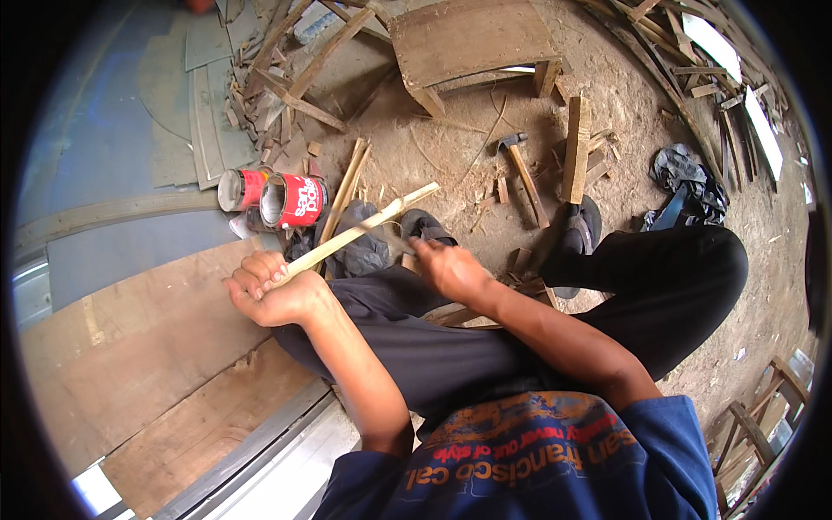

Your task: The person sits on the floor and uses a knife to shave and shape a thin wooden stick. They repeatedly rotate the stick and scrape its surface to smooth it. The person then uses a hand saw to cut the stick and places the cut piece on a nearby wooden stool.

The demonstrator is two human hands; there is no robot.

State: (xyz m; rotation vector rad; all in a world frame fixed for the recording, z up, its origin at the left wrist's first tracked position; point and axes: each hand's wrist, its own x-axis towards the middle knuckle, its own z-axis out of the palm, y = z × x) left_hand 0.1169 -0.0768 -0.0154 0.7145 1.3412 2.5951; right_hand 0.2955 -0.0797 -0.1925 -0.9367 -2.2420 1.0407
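Observation:
My left hand [276, 290] is closed around the lower end of a pale, whittled bamboo stick [338, 241], which slants up and to the right over my lap. Closed too, my right hand [452, 273] holds what looks like a knife; its dark blade [381, 232] is smeared by motion and lies against the stick's middle. A thin curled shaving shows beside the blade. The handle is hidden in my fingers. Beyond the stick, a dark plastic bag [362, 251] lies by my foot.
Two red cans, a larger can [305, 201] and a smaller can [243, 189], stand left of long wood strips [345, 191]. A hammer [524, 178] and a wood block [575, 152] are ahead, before a low wooden stool [475, 36]. Boards [147, 347] lie at left.

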